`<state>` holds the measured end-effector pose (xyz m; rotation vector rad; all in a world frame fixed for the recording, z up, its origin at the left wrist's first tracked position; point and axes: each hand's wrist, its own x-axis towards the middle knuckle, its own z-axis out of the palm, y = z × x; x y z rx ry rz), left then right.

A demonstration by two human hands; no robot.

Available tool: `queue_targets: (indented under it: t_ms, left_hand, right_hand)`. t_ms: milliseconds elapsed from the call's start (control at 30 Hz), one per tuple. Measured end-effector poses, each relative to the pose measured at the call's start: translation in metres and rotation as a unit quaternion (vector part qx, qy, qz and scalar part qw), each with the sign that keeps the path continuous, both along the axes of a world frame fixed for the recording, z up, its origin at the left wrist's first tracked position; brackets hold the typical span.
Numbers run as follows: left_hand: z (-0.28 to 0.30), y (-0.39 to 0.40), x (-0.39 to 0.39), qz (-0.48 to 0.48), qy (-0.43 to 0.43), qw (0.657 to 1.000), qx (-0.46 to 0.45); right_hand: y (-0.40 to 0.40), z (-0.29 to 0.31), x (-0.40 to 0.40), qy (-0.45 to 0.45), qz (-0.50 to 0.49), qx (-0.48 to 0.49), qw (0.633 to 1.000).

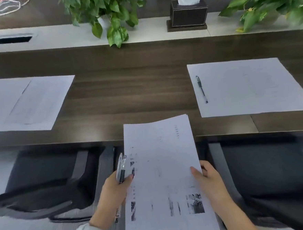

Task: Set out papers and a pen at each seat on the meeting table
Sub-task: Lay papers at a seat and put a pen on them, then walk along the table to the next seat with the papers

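Note:
A stack of printed papers (161,168) hovers over the near edge of the dark wooden meeting table (127,91). My left hand (114,191) grips its left side together with a few pens (121,169). On the stack's right edge, my right hand (211,180) pinches the paper with thumb on top. Sheets of paper (249,88) lie at the right seat with a black pen (201,89) on their left part. More sheets (26,104) lie at the left seat; no pen shows on them.
Two black chairs (49,184) (269,169) are tucked under the near edge. Along the grey centre strip stand leafy plants (107,12) (271,0), a dark tissue box (187,13) and a cable slot (12,39). White cords (5,6) lie at the far left.

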<state>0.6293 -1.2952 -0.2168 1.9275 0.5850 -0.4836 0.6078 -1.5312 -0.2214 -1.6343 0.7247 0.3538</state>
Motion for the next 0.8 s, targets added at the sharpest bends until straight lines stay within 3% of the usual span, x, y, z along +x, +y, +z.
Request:
queue_targets:
  t_ms: [200,433,567,800]
  left_hand:
    - [0.006,0.005,-0.086,0.000,-0.029,1.000,0.000]
    - [0.005,0.019,-0.189,-0.112,-0.068,0.991,0.014]
    - [0.000,0.026,-0.263,-0.133,-0.036,0.990,-0.043]
    - [0.001,-0.004,-0.357,-0.224,-0.024,0.972,-0.063]
  right_hand:
    - [0.003,0.012,-0.094,-0.019,-0.019,0.017,0.999]
    - [0.015,0.007,-0.221,-0.031,-0.098,0.035,0.994]
    - [0.027,0.004,-0.314,-0.021,-0.149,0.037,0.988]
    - [0.009,0.010,-0.455,-0.026,-0.252,0.053,0.966]
